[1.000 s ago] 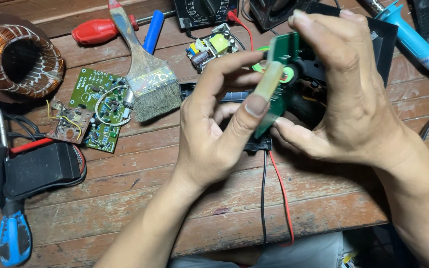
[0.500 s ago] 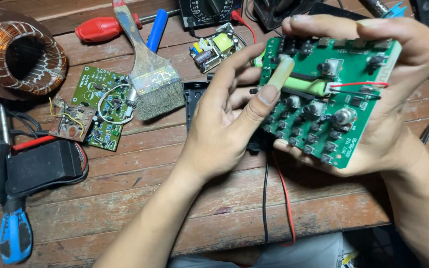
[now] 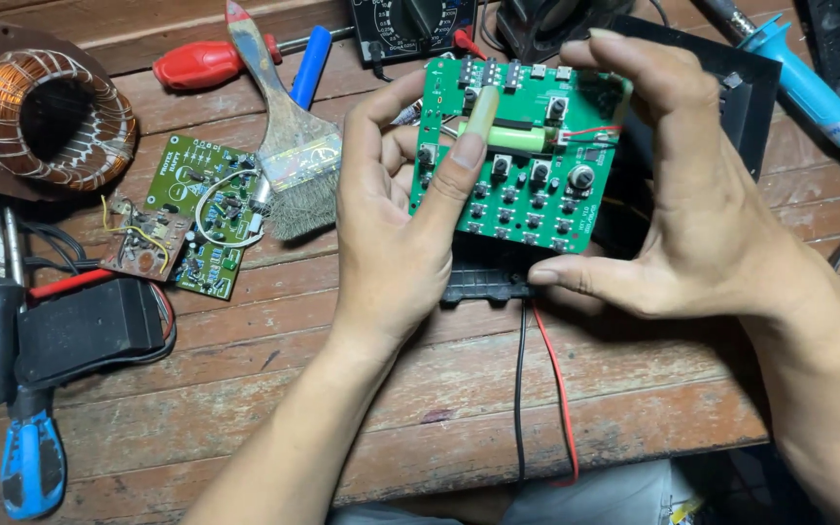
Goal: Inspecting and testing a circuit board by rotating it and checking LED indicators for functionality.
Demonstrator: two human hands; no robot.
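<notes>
I have the green button circuit board (image 3: 522, 146) lifted above the wooden workbench (image 3: 362, 389), component side up. My right hand (image 3: 702, 224) grasps its right edge, thumb underneath, while my left hand (image 3: 396, 224) grips the left edge with the thumb pressing the pale green cylindrical cell (image 3: 503, 138). I judge it best to support by the edges and press lightly near the thin red wire (image 3: 590, 131).
</notes>
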